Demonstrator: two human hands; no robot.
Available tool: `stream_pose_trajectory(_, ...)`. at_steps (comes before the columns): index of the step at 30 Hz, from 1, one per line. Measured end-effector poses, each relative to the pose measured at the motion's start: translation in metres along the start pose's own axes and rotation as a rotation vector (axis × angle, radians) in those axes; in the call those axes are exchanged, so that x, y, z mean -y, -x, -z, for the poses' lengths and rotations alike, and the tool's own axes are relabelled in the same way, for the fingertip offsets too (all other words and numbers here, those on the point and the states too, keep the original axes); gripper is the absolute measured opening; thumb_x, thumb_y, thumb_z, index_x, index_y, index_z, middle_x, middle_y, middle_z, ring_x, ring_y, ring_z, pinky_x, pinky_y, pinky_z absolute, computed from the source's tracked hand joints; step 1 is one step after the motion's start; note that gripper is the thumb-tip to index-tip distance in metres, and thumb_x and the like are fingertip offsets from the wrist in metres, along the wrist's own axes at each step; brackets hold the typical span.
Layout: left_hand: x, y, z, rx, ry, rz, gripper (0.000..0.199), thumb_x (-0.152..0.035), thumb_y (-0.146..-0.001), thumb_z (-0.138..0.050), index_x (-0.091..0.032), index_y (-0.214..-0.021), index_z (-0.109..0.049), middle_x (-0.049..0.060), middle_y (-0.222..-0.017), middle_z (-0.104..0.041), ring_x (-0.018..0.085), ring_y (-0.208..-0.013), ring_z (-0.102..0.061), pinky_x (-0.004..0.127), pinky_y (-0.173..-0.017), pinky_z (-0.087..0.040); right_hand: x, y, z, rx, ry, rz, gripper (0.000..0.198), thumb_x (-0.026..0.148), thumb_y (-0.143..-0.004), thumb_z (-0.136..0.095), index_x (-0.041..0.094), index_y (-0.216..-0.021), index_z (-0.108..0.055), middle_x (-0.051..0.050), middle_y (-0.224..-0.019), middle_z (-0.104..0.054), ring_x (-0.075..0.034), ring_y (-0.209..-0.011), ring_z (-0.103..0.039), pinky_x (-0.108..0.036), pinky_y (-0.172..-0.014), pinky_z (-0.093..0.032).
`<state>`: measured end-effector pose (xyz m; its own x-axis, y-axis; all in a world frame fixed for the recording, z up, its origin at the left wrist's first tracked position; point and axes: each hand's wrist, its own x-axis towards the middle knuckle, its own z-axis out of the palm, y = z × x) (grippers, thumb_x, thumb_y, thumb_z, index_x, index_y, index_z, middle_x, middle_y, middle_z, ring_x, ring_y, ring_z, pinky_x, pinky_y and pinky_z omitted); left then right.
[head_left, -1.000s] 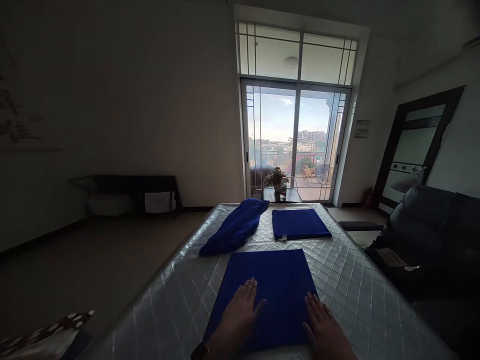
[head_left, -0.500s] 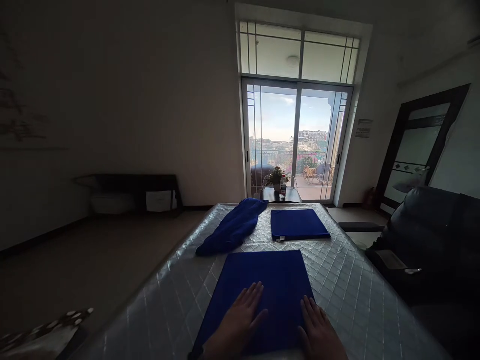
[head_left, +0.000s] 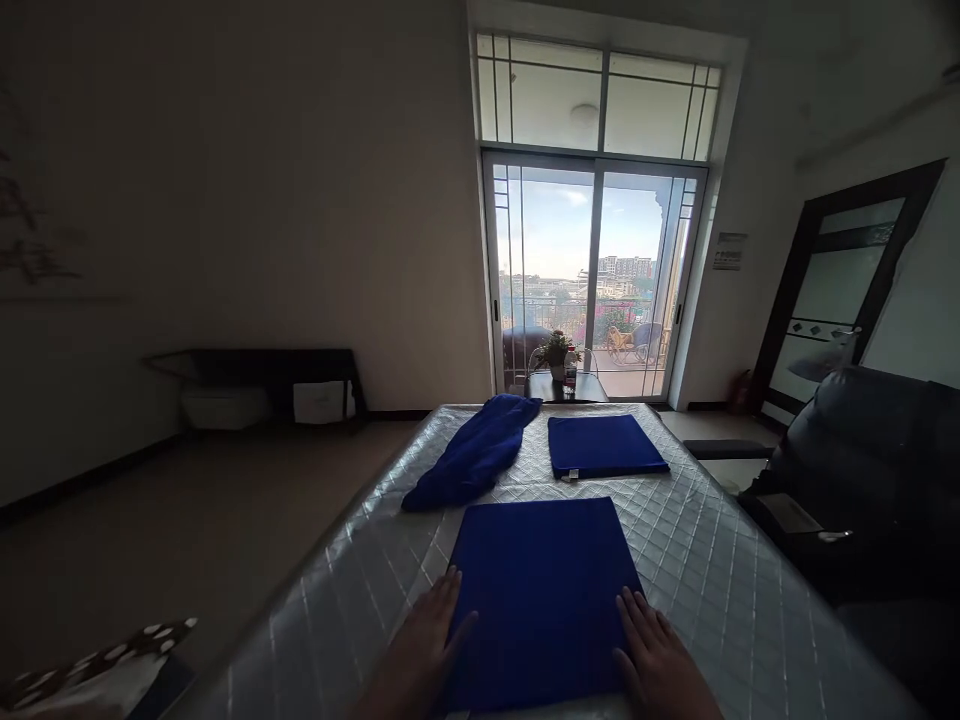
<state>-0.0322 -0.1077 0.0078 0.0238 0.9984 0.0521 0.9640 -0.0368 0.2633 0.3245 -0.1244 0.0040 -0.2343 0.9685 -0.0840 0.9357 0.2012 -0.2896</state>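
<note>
A flat, square blue cushion [head_left: 544,590] lies right in front of me on a silvery quilted cover [head_left: 330,590]. My left hand [head_left: 427,635] rests along its left edge, fingers stretched out and thumb over the fabric. At the right edge lies my right hand [head_left: 656,640], flat with its fingers extended. Neither hand grips anything. Farther off, a second flat blue cushion [head_left: 607,446] with a small white tag sits to the right. Left of it is a crumpled blue cloth [head_left: 472,452].
Beyond the far edge stands a small dark table [head_left: 566,388] with a potted plant [head_left: 556,350] and a bottle [head_left: 571,370]. A dark leather chair [head_left: 862,450] is at the right. A low dark bench [head_left: 274,372] stands by the left wall, and a spotted cloth [head_left: 105,660] lies at lower left.
My left hand has moved left, from the middle of the near cushion to its left edge. My right hand stays at the right edge. The view has shifted slightly.
</note>
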Motion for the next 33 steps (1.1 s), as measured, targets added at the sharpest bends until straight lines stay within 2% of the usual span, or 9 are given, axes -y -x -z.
stream_pose_trajectory(7, 0.008, -0.002, -0.004, -0.03, 0.01, -0.019, 0.065, -0.057, -0.098, -0.033, -0.027, -0.156, -0.033, 0.001, -0.166, -0.032, 0.022, -0.152, -0.036, 0.043, -0.124, -0.033, 0.001, -0.016, 0.01, -0.087, 0.065, 0.027, 0.059, 0.046, -0.097, -0.037, 0.026, -0.152, -0.043, -0.001, -0.162, -0.033, -0.028, -0.153, -0.024, -0.051, -0.127, -0.023)
stream_pose_trajectory(11, 0.003, 0.001, 0.0, -0.002, 0.028, -0.001, 0.068, -0.056, -0.099, -0.03, -0.021, -0.157, -0.031, 0.004, -0.167, -0.029, 0.021, -0.153, -0.032, 0.042, -0.125, -0.03, 0.017, -0.049, 0.036, -0.148, 0.122, 0.12, 0.061, 0.043, -0.1, -0.029, 0.015, -0.153, -0.04, -0.009, -0.163, -0.033, -0.026, -0.153, -0.025, -0.049, -0.127, -0.021)
stream_pose_trajectory(14, 0.0, 0.005, 0.001, 0.005, 0.052, 0.013, 0.072, -0.06, -0.099, -0.026, -0.018, -0.158, -0.025, 0.005, -0.168, -0.027, 0.021, -0.154, -0.03, 0.042, -0.126, -0.03, 0.026, -0.078, 0.046, -0.112, 0.147, 0.1, 0.062, 0.041, -0.101, -0.026, 0.011, -0.154, -0.037, -0.013, -0.163, -0.033, -0.026, -0.154, -0.025, -0.048, -0.126, -0.02)
stream_pose_trajectory(19, 0.005, -0.003, 0.002, 0.046, -0.005, 0.029, 0.07, -0.06, -0.098, -0.03, -0.022, -0.157, -0.031, 0.003, -0.167, -0.028, 0.021, -0.154, -0.03, 0.041, -0.127, -0.028, 0.015, -0.107, 0.028, -0.164, 0.109, -0.02, 0.067, 0.048, -0.102, -0.021, 0.011, -0.157, -0.029, -0.011, -0.167, -0.024, -0.023, -0.156, -0.016, -0.045, -0.127, -0.017)
stream_pose_trajectory(22, -0.003, -0.019, 0.011, 0.084, -0.059, 0.07, 0.075, -0.062, -0.097, -0.029, -0.014, -0.155, -0.036, 0.009, -0.166, -0.032, 0.026, -0.153, -0.031, 0.044, -0.126, -0.028, 0.005, -0.113, 0.015, -0.175, 0.046, -0.051, 0.069, 0.05, -0.101, -0.018, 0.012, -0.158, -0.025, -0.009, -0.168, -0.022, -0.022, -0.156, -0.016, -0.044, -0.127, -0.017)
stream_pose_trajectory(24, -0.023, -0.032, 0.017, 0.053, -0.079, 0.046, 0.076, -0.062, -0.098, -0.029, -0.011, -0.153, -0.039, 0.013, -0.164, -0.035, 0.028, -0.152, -0.033, 0.046, -0.126, -0.03, 0.002, -0.114, 0.012, -0.174, 0.029, -0.04, 0.068, 0.048, -0.101, -0.018, 0.012, -0.159, -0.024, -0.009, -0.168, -0.022, -0.022, -0.156, -0.015, -0.043, -0.127, -0.016)
stream_pose_trajectory(27, -0.076, -0.053, 0.012, 0.02, -0.059, -0.141, 0.075, -0.063, -0.098, -0.031, -0.012, -0.151, -0.043, 0.014, -0.161, -0.041, 0.028, -0.15, -0.037, 0.046, -0.124, -0.034, 0.002, -0.114, 0.013, -0.169, 0.022, -0.041, 0.067, 0.044, -0.101, -0.018, 0.01, -0.158, -0.024, -0.011, -0.168, -0.022, -0.022, -0.156, -0.014, -0.044, -0.127, -0.016)
stream_pose_trajectory(30, -0.134, -0.071, -0.01, 0.007, 0.002, -0.361, 0.073, -0.06, -0.1, -0.025, -0.012, -0.153, -0.039, 0.015, -0.161, -0.041, 0.026, -0.151, -0.036, 0.046, -0.125, -0.033, 0.001, -0.114, 0.014, -0.168, 0.043, -0.039, 0.064, 0.039, -0.101, -0.021, 0.009, -0.158, -0.025, -0.012, -0.168, -0.023, -0.022, -0.156, -0.014, -0.045, -0.126, -0.017)
stream_pose_trajectory(33, -0.171, -0.084, -0.036, -0.008, 0.066, -0.489, 0.066, -0.051, -0.103, -0.019, -0.014, -0.155, -0.035, 0.013, -0.163, -0.04, 0.023, -0.152, -0.034, 0.046, -0.126, -0.033, -0.002, -0.113, 0.013, -0.15, 0.091, 0.031, 0.06, 0.033, -0.1, -0.023, 0.015, -0.157, -0.032, -0.01, -0.168, -0.022, -0.023, -0.157, -0.012, -0.047, -0.126, -0.018)
